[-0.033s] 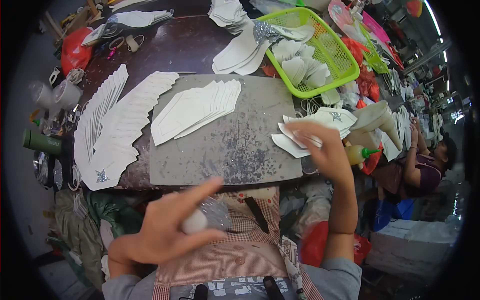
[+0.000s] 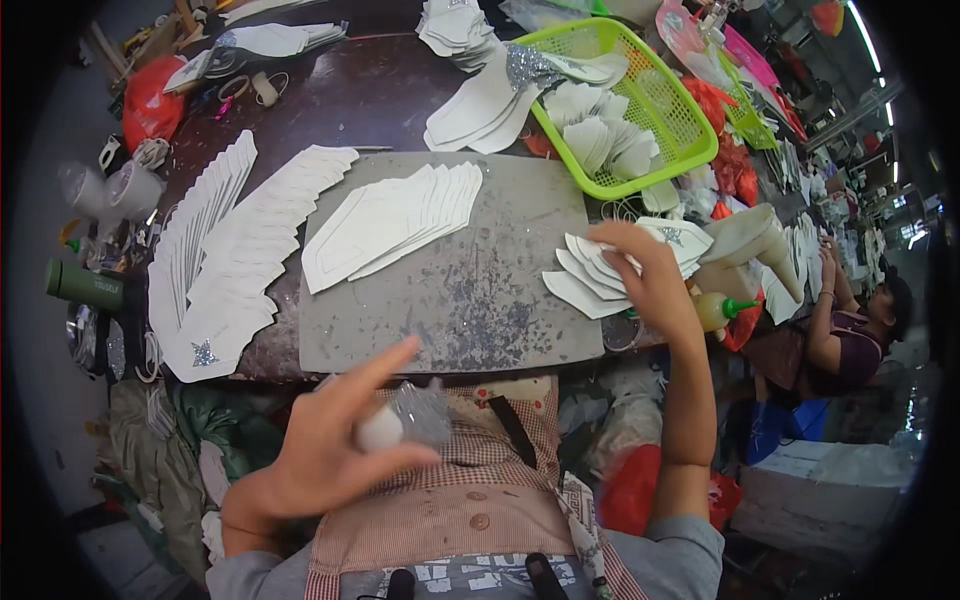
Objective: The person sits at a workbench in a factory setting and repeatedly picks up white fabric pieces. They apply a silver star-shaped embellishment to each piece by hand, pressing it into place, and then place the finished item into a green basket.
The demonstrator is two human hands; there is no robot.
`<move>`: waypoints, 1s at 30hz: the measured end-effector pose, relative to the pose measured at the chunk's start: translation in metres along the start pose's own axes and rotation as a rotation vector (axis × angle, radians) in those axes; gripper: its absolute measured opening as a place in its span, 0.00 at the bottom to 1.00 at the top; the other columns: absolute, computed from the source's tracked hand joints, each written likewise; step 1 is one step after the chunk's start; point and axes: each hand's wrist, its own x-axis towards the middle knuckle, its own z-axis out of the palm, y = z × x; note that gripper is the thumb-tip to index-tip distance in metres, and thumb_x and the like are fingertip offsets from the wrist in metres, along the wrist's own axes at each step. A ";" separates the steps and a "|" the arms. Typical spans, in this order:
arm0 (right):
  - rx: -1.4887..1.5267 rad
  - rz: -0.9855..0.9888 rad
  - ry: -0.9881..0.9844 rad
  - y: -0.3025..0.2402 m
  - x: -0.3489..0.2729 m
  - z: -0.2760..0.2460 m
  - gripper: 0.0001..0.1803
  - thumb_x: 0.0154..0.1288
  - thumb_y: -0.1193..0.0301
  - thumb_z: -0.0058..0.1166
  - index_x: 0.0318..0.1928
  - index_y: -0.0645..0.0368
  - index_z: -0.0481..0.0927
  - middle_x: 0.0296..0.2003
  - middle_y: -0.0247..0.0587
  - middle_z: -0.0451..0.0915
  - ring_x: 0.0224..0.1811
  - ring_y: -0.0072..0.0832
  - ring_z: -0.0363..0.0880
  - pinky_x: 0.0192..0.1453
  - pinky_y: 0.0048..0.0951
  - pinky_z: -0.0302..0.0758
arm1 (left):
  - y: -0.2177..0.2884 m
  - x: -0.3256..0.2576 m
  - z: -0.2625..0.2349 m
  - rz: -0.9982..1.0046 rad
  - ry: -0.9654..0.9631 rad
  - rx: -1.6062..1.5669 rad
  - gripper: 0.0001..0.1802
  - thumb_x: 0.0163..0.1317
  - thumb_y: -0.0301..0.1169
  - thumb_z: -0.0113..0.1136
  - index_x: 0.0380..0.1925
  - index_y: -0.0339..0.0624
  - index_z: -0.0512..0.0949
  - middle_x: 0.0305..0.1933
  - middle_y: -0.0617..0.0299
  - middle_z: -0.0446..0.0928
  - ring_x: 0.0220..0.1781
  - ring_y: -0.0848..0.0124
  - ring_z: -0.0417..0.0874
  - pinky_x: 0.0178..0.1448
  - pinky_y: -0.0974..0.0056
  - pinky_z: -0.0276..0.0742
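My left hand (image 2: 335,430) hovers in front of my apron with thumb and index finger spread. Its other fingers, mostly hidden, hold a clear plastic container with a rounded white end (image 2: 380,428). Over at the right edge of the grey board (image 2: 500,290), my right hand (image 2: 650,270) reaches over fanned white cut pieces (image 2: 588,283), its bent fingertips at their upper edge; fingers and thumb are apart. Just beyond that hand is a white piece with a silver glitter star (image 2: 672,235). On the board's left half rests another fan of overlapping white pieces (image 2: 390,222).
Two long fans of white pieces (image 2: 240,250) lie left of the board. A green basket (image 2: 690,150) with white pieces stands behind. To the right are a yellowish bottle with a green tip (image 2: 715,310) and a co-worker (image 2: 840,340). A dark green bottle (image 2: 85,285) is at far left.
My left hand and the clear container have risen slightly, away from me. My right fingers have shifted toward the far edge of the white pieces, which now show more.
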 end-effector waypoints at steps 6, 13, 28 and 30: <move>-0.384 0.035 -0.268 0.117 -0.002 0.004 0.18 0.58 0.77 0.55 0.51 0.60 0.75 0.58 0.43 0.73 0.68 0.47 0.60 0.69 0.65 0.52 | -0.085 0.003 0.013 -0.342 -0.084 -0.438 0.16 0.57 0.27 0.67 0.44 0.33 0.77 0.31 0.64 0.81 0.33 0.83 0.76 0.38 0.74 0.73; -0.325 -0.143 -0.052 0.104 -0.001 -0.022 0.10 0.54 0.77 0.60 0.38 0.59 0.77 0.38 0.39 0.76 0.49 0.41 0.74 0.72 0.60 0.49 | -0.092 0.001 0.027 -0.173 -0.086 -0.583 0.10 0.66 0.26 0.56 0.43 0.32 0.78 0.37 0.61 0.82 0.38 0.82 0.77 0.42 0.74 0.73; 0.319 -0.487 -0.447 -0.098 -0.020 0.058 0.11 0.58 0.74 0.60 0.41 0.57 0.76 0.29 0.35 0.74 0.34 0.34 0.72 0.45 0.33 0.64 | -0.043 -0.003 0.035 -0.197 -0.260 -0.544 0.24 0.62 0.29 0.62 0.58 0.38 0.68 0.32 0.62 0.82 0.37 0.78 0.80 0.47 0.70 0.72; 0.360 -0.478 -0.468 -0.100 -0.022 0.062 0.11 0.58 0.74 0.60 0.41 0.57 0.76 0.29 0.35 0.74 0.34 0.34 0.72 0.45 0.33 0.64 | -0.045 -0.004 0.032 -0.266 -0.264 -0.581 0.32 0.60 0.28 0.63 0.62 0.37 0.60 0.30 0.64 0.82 0.36 0.84 0.78 0.46 0.74 0.69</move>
